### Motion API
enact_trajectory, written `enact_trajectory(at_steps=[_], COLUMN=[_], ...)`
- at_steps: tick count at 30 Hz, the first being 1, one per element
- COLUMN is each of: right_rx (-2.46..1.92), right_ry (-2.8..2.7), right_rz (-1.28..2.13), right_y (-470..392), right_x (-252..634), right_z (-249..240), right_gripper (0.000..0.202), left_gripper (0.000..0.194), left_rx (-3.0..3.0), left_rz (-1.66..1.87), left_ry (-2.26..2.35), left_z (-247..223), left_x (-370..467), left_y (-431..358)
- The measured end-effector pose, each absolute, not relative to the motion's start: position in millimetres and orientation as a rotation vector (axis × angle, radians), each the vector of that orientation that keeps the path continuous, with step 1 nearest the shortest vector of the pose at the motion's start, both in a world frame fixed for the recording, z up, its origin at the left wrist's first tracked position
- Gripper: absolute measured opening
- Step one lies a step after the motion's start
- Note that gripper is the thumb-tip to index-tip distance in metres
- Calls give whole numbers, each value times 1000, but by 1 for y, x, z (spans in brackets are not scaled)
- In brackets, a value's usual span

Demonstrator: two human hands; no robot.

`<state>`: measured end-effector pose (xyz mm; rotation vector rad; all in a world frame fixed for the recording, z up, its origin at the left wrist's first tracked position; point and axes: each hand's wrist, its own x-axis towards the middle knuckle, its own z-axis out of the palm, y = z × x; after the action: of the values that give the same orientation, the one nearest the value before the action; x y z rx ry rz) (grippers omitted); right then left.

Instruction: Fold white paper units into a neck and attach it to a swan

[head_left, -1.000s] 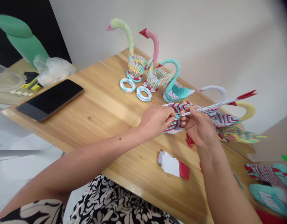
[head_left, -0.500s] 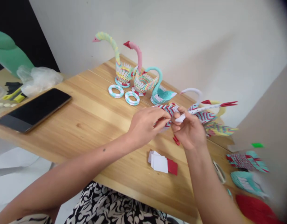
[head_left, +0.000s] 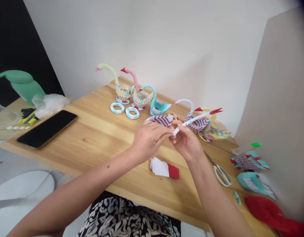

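A white folded-paper strip with a red pointed tip [head_left: 195, 119] is gripped at its lower end by my right hand [head_left: 188, 141], between thumb and fingers. My left hand [head_left: 149, 140] is closed, its fingertips pinched at that same lower end. Behind both hands lies a red, white and blue folded-paper piece [head_left: 163, 119], partly hidden by them. Below the hands, white paper slips [head_left: 160, 167] lie overlapping beside red slips [head_left: 173, 171] on the wooden table [head_left: 102, 144].
Several paper swans stand at the back, including a turquoise one [head_left: 160, 107]. Two paper rings [head_left: 132, 113] lie before them. A phone [head_left: 48, 128] is at left. Scissors [head_left: 222, 174], paper pieces [head_left: 250, 161] and a red bundle [head_left: 267, 209] are at right.
The view has shifted, showing more of the right side and the scissors. The red-tipped strip now shows along its length in my right hand, and both hands remain together.
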<state>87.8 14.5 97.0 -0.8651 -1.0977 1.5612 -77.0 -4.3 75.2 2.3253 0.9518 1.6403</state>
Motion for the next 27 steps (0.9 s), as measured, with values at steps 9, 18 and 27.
enact_trajectory(at_steps=[9,18,27], right_rx=[-791,-755,-758], right_ry=[-1050,-846,-881], right_rz=[1401,1581,1562], right_y=[-12,-17,-18], right_x=[81,78,71], right_z=[98,93,92], right_gripper=[16,18,15], left_gripper=[15,11,13], left_rx=[2422,2107,2150], left_rz=[1760,1849,1891], left_ry=[1078,1026,1016], left_z=[73,66,64], left_x=[-71,-69,-71], left_y=[-18,-31,-32])
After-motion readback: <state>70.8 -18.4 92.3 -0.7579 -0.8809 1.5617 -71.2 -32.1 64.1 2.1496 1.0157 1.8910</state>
